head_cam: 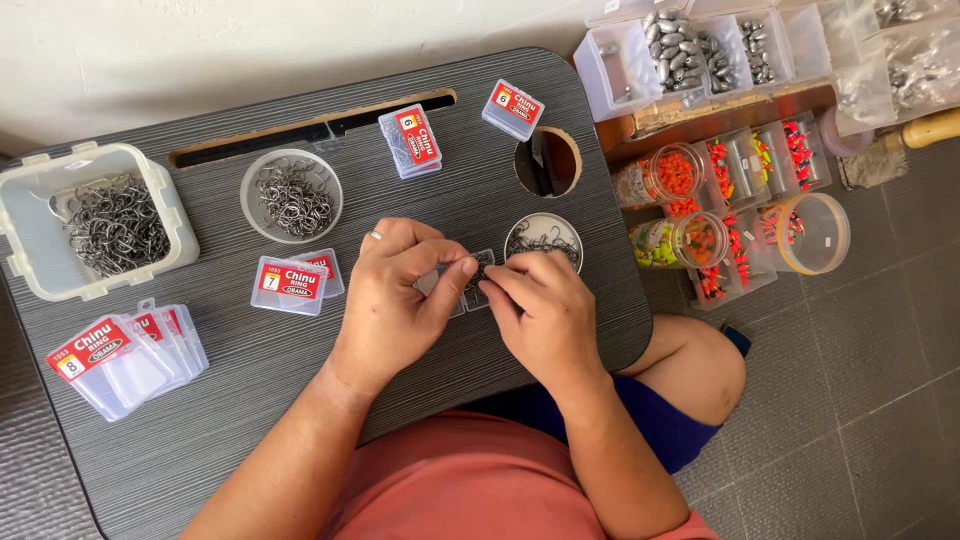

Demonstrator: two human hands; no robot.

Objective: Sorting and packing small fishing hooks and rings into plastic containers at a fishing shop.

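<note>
Seen from above, the left hand (pixel 395 290) and right hand (pixel 540 310) meet at the middle of a dark desk (pixel 240 400), both pinching a small clear hook box (pixel 470 285) to steady it. Just beyond the box sits a round dish of hooks (pixel 543 238), within easy reach.

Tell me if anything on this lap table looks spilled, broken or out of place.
Nothing stands out. The metal fishing hooks stay inside the white square tub and the two round clear dishes. The left hand and right hand meet over a small clear plastic box.
</note>
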